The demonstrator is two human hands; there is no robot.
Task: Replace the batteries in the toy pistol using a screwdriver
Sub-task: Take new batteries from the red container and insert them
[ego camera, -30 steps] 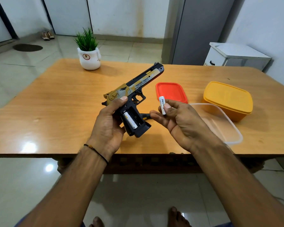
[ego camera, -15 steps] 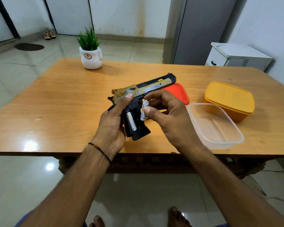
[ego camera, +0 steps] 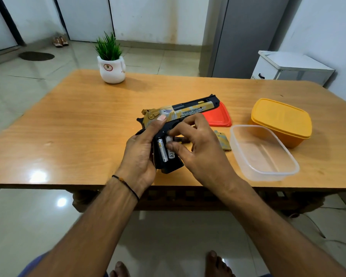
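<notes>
The left hand [ego camera: 140, 154] grips the toy pistol [ego camera: 190, 111] by its handle, above the near part of the table [ego camera: 68, 126], with the barrel pointing to the right. In the open handle lies the first battery [ego camera: 161, 149]. Just beside it, the right hand [ego camera: 200, 152] pinches the second battery [ego camera: 169, 148] with thumb and forefinger. This hand partly hides a camouflage cover piece [ego camera: 224, 141] on the table. Behind the barrel lies a red lid [ego camera: 220, 118]. To the right stand a clear container [ego camera: 268, 174] and a yellow box [ego camera: 282, 120]. A potted plant [ego camera: 111, 70] stands at the far side.
</notes>
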